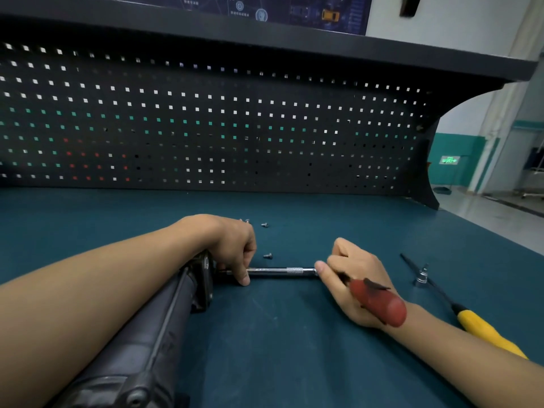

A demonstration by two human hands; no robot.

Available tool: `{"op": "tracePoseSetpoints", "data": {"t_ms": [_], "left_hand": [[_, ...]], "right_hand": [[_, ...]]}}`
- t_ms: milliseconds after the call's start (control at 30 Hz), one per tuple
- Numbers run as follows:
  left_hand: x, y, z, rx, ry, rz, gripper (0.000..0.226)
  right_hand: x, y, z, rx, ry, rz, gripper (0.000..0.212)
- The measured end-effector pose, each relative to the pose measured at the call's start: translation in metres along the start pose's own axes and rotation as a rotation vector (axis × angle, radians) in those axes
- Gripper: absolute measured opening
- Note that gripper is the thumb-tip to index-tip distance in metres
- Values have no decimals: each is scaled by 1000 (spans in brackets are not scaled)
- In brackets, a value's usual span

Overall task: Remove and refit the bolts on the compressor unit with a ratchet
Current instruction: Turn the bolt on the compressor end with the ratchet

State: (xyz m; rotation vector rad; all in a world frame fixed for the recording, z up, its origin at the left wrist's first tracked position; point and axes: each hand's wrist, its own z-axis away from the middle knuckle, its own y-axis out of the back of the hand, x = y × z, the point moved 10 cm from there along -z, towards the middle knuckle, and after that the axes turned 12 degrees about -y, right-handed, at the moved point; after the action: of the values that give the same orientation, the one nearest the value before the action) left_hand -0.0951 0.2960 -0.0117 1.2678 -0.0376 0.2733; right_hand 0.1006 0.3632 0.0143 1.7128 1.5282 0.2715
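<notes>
Here, the left hand (232, 245) hangs over the end of the compressor unit (164, 319), its fingers curled downward and pinching the left end of the chrome extension bar (282, 271); just left of those fingertips the bar meets the unit's dark end flange, though the joint itself is hidden by the fingers; the left forearm lies along the top of the unit, which rests lengthwise on the blue bench mat (294, 348) and runs toward the lower left corner of the view.

The bar runs level from the left fingers straight across to the right hand (356, 278); the right thumb tip presses against the bar's right end and the other fingers are curled close together around the head of the ratchet (382, 307), whose red handle lies over the back of the hand toward the wrist; exactly how the fingers wrap the head cannot be told.

Just beyond the left knuckles, apart from the bar, lies a loose bolt (268, 256); farther beyond the fingers lie a second bolt (264, 224) and a third bolt (247, 221), the latter partly hidden behind the hand.

Outward of the right fingers, well apart, a yellow-handled screwdriver (485, 331) lies on the mat with a small chrome fitting (421, 276) against its dark shaft; a black pegboard (206, 128) stands beyond both hands.
</notes>
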Motion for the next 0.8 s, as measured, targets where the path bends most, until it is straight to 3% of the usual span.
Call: {"op": "tracePoseSetpoints", "data": {"t_ms": [133, 333, 500, 567, 667, 800], "left_hand": [[2, -2, 1, -3, -18, -7, 25], [11, 2, 4, 18, -99, 32, 19], [16, 4, 2, 28, -104, -27, 15], [18, 6, 1, 45, -98, -58, 19], [22, 8, -1, 55, -101, -95, 21], [26, 9, -2, 58, -106, -145, 21]], "right_hand": [[14, -12, 9, -134, -158, 22, 40], [12, -27, 20, -322, -27, -5, 28], [9, -25, 5, -448, -180, -254, 34], [12, -24, -6, -469, -320, -320, 47], [35, -23, -19, -396, -686, -351, 64], [48, -33, -43, -376, -909, -336, 75]]}}
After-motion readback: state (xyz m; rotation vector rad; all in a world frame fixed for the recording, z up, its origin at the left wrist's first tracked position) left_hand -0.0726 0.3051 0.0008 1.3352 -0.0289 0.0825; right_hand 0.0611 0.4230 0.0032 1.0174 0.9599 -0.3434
